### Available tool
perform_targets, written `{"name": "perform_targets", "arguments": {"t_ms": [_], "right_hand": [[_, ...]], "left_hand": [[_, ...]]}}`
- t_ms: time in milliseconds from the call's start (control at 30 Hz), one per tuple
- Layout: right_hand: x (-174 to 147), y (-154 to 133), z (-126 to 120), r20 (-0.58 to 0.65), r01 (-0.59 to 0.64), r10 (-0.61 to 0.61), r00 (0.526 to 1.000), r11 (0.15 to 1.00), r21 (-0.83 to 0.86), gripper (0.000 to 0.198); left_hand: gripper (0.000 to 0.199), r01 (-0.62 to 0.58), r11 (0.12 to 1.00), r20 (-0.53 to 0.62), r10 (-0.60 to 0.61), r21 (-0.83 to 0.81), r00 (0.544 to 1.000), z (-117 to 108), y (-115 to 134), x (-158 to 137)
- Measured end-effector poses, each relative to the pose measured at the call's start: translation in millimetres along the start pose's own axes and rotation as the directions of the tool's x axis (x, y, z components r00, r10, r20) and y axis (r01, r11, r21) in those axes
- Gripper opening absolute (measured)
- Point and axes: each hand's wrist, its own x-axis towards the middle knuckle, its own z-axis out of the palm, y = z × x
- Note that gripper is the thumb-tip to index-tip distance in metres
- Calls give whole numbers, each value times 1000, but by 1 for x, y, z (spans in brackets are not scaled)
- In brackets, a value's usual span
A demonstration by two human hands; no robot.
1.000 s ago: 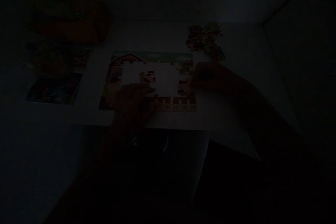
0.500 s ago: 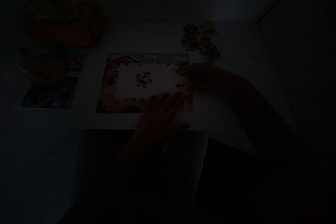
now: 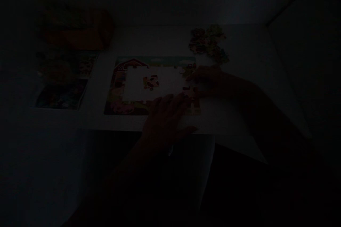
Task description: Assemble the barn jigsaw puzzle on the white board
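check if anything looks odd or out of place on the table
Mainly the cow-patterned section, lying loose in the gap inside the puzzle border, apart from its edges. I see no spill or damage, though the dark picture could hide some.

Left hand (image 3: 166,118) and right hand (image 3: 209,79) are bare; wrists (image 3: 234,85) too.

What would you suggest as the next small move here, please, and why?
I would probably have the right hand press gently along the right side of the puzzle border, seating its pieces: that hand is at that side, and the left hand lies over the bottom side, well placed to steady it. The cow section lies apart inside, so it can likely wait.
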Motion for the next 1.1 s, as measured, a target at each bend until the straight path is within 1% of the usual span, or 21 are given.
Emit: {"name": "perform_targets", "arguments": {"t_ms": [133, 200, 233, 300, 333, 400, 467, 500, 567, 633, 700, 767, 833, 900, 967, 1000, 1033, 1100], "right_hand": [[0, 3, 2, -25, 14, -14, 1000, 1000, 2, 70], [3, 5, 2, -46, 27, -25, 999, 999, 27, 70], [4, 6, 2, -66, 28, -26, 997, 999, 38, 69], [8, 8, 1, -124, 19, -15, 992, 999, 31, 62], [9, 10, 1, -153, 7, -5, 988, 1000, 10, 57], [11, 12, 0, -195, -16, 7, 981, 999, -41, 48], [11, 13, -1, -211, -26, 9, 977, 997, -75, 45], [11, 14, -1, -213, -27, 8, 977, 996, -84, 45], [11, 15, -1, -212, -25, 4, 977, 995, -99, 46], [10, 16, 0, -212, -28, 3, 977, 993, -115, 45], [10, 16, 1, -215, -41, 14, 976, 992, -121, 43], [10, 16, 1, -217, -54, 29, 976, 992, -110, 40], [10, 15, 1, -212, -53, 33, 977, 995, -89, 39], [10, 14, 1, -209, -47, 32, 978, 997, -68, 41], [9, 14, 0, -215, -46, 35, 976, 998, -47, 45], [9, 15, 0, -225, -47, 38, 974, 998, -34, 47], [9, 16, -1, -236, -43, 37, 971, 999, -19, 49], [9, 18, -2, -252, -13, 17, 968, 1000, 15, 54]], "left_hand": [[86, -29, 1000, -12, 29, -1, 1000, -4, 2, -2], [80, 19, 999, -63, -20, -28, 998, -12, -6, 0], [76, 74, 997, -104, -77, -34, 992, -18, -14, 2], [67, 220, 975, -202, -220, -23, 954, -31, -37, 8], [65, 273, 962, -244, -267, -7, 932, -38, -51, 12], [66, 320, 947, -296, -306, -2, 905, -48, -79, 21], [69, 356, 935, -256, -343, 1, 904, -54, -102, 29], [66, 377, 926, -215, -365, 15, 906, -56, -110, 32], [54, 391, 920, -125, -384, 36, 915, -56, -121, 38], [42, 382, 924, -69, -382, -3, 922, -54, -128, 41], [40, 392, 911, -73, -403, -128, 912, -51, -131, 42], [42, 396, 873, -93, -436, -285, 895, -48, -132, 43], [38, 351, 839, -123, -435, -415, 892, -46, -128, 47], [42, 279, 822, -151, -398, -497, 905, -45, -119, 55], [55, 206, 809, -156, -342, -550, 926, -46, -105, 68], [58, 174, 803, -145, -306, -570, 941, -46, -97, 75], [55, 143, 795, -131, -269, -589, 954, -47, -89, 82], [37, 99, 773, -101, -207, -626, 973, -46, -73, 96]]}}
